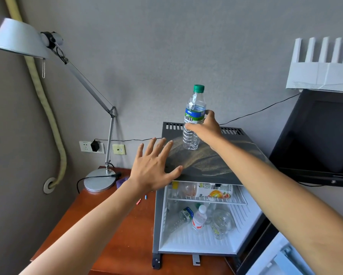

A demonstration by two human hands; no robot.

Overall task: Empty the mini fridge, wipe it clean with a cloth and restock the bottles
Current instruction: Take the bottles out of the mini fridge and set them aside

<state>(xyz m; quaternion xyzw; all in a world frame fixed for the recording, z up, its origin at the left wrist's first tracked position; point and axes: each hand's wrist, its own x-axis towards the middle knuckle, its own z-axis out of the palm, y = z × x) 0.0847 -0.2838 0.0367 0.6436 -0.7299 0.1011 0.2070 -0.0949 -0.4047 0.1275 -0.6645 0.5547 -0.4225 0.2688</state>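
Note:
The mini fridge [160, 225] stands open on a wooden desk, its door [275, 261] swung out at the lower right. My right hand [204, 129] grips a clear water bottle [194, 108] with a green cap, upright on the fridge's dark top [216, 161]. My left hand [152, 167] is spread open, fingers straight, its thumb and palm at the top's front left corner. Inside, a juice bottle [214, 192] lies on the wire shelf [206, 201]. Below it lie several bottles, among them a white-capped one [199, 219] and a blue-labelled one [183, 216]. A purple cloth [121, 181] peeks out behind my left wrist.
A silver desk lamp [99, 181] stands at the desk's back left, its cable trailing beside the base. A black monitor [315, 139] hangs right of the fridge with a white router [321, 74] above. Small coloured bits [142, 199] lie on the wooden desk [115, 235].

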